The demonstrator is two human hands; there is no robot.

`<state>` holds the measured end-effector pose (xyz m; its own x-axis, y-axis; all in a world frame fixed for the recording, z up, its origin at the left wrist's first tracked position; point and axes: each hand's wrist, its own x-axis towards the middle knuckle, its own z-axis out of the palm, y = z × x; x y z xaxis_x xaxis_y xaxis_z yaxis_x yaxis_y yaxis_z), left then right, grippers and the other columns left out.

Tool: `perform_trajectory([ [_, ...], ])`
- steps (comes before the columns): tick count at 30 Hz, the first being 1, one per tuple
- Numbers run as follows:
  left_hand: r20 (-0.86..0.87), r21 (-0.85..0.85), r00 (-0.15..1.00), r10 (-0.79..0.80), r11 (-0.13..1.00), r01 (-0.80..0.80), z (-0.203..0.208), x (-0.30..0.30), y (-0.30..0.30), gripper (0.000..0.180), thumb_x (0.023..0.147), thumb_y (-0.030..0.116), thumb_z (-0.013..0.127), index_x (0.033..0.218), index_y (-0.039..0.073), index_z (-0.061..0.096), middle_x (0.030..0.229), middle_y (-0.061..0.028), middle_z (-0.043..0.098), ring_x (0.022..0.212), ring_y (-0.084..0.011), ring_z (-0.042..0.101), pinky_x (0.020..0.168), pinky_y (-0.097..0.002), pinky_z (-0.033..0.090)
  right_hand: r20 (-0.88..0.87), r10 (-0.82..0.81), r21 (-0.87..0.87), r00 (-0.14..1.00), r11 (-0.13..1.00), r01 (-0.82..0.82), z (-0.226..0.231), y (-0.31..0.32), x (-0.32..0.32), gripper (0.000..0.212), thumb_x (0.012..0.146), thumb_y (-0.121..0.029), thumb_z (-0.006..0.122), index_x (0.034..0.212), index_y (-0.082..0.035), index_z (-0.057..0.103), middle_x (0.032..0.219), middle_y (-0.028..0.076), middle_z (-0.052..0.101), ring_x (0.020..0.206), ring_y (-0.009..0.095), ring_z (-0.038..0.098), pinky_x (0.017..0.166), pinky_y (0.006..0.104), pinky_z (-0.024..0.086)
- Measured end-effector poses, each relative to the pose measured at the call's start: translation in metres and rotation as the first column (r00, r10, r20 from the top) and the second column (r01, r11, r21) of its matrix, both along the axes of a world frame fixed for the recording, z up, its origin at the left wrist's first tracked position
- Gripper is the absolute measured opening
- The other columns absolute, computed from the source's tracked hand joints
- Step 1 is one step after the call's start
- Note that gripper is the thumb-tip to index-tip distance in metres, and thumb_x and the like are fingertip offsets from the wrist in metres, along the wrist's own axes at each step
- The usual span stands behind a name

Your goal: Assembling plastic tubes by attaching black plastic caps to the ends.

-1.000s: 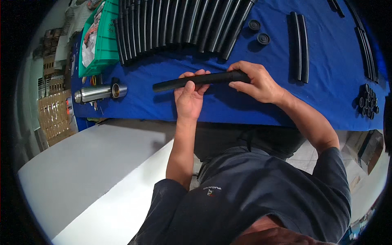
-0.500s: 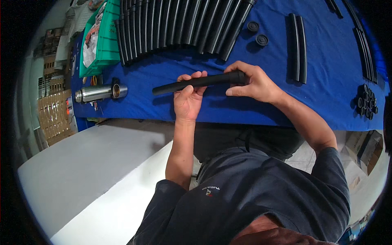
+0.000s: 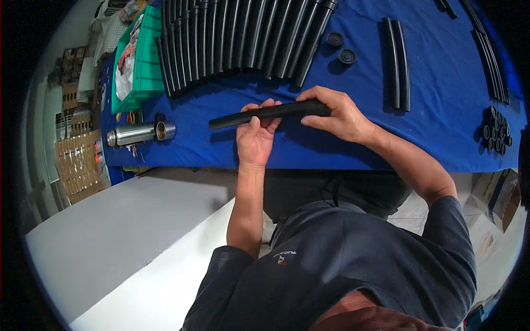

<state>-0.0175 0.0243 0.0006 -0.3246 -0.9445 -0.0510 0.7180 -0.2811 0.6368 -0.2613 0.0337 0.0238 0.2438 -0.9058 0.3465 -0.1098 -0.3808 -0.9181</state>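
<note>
A black tube (image 3: 234,119) lies nearly level across both hands, above the blue cloth near the table's front edge. My left hand (image 3: 255,138) grips it around the middle, thumb in front and fingers behind. At the tube's right end, my right hand (image 3: 339,116) is closed around the wider end part, thumb below and fingers over the top. That end is largely covered by the fingers. Beyond the hands, a row of similar black tubes (image 3: 254,38) lies side by side, and two round black caps (image 3: 346,56) rest to the right of the row.
A green bin (image 3: 149,69) stands at the far left, with a steel vacuum flask (image 3: 134,134) nearer. On the right lie two black tubes (image 3: 397,66), more thin tubes (image 3: 491,66) and a cluster of small black rings (image 3: 497,132). Blue cloth (image 3: 353,154) covers the table.
My right hand has shifted slightly left and now covers more of the tube's wide end. The left hand keeps its hold. The whole view has shifted slightly.
</note>
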Motion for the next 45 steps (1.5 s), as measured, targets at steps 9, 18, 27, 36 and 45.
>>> perform_trajectory([
  [9,-0.018,0.008,1.000,-0.013,1.000,0.013,0.000,0.001,-0.003,0.027,0.091,0.005,0.066,0.116,0.006,0.056,0.127,-0.0231,0.060,0.124,-0.0388,0.056,0.102,-0.0482,0.053,0.144,0.092,0.322,0.985,0.937,-0.135,0.000,0.000,-0.003,0.033,0.088,-0.017,0.073,0.112,0.001,0.059,0.072,0.005,0.064,0.067,0.010,0.063,0.060,0.0284,0.050],
  [18,-0.007,0.003,1.000,-0.030,1.000,0.030,0.000,0.002,0.003,0.029,0.090,0.003,0.066,0.118,0.003,0.055,0.126,-0.0260,0.059,0.124,-0.0411,0.054,0.102,-0.0507,0.052,0.143,0.206,0.363,0.968,0.899,-0.245,0.007,0.002,-0.012,0.027,0.091,-0.016,0.069,0.106,0.003,0.057,0.074,0.008,0.067,0.069,0.013,0.067,0.062,0.0277,0.052],
  [27,-0.009,0.027,1.000,0.013,1.000,-0.013,0.002,0.003,0.003,0.030,0.089,0.003,0.067,0.117,0.005,0.056,0.128,-0.0225,0.060,0.127,-0.0387,0.053,0.106,-0.0503,0.049,0.019,-0.050,-0.231,0.999,0.971,0.053,0.002,-0.003,-0.005,0.033,0.086,-0.022,0.073,0.105,0.002,0.060,0.070,0.009,0.068,0.063,0.020,0.069,0.057,0.0335,0.053],
  [36,-0.030,-0.005,0.999,-0.040,0.999,0.040,0.001,0.004,0.001,0.032,0.088,0.000,0.066,0.120,0.003,0.058,0.129,-0.0235,0.060,0.130,-0.0372,0.050,0.111,-0.0498,0.044,0.132,0.157,0.368,0.979,0.909,-0.195,0.008,0.002,-0.008,0.031,0.089,-0.019,0.070,0.109,0.002,0.058,0.070,0.007,0.067,0.063,0.014,0.068,0.057,0.0284,0.053],
  [45,0.005,0.029,1.000,0.002,1.000,-0.002,0.001,-0.001,0.002,0.034,0.088,0.001,0.067,0.120,0.004,0.056,0.130,-0.0228,0.059,0.128,-0.0380,0.052,0.107,-0.0501,0.048,0.036,0.121,0.255,0.992,0.959,-0.126,-0.003,-0.001,-0.008,0.029,0.089,-0.017,0.069,0.108,0.002,0.059,0.070,0.009,0.067,0.061,0.018,0.068,0.057,0.0322,0.051],
])
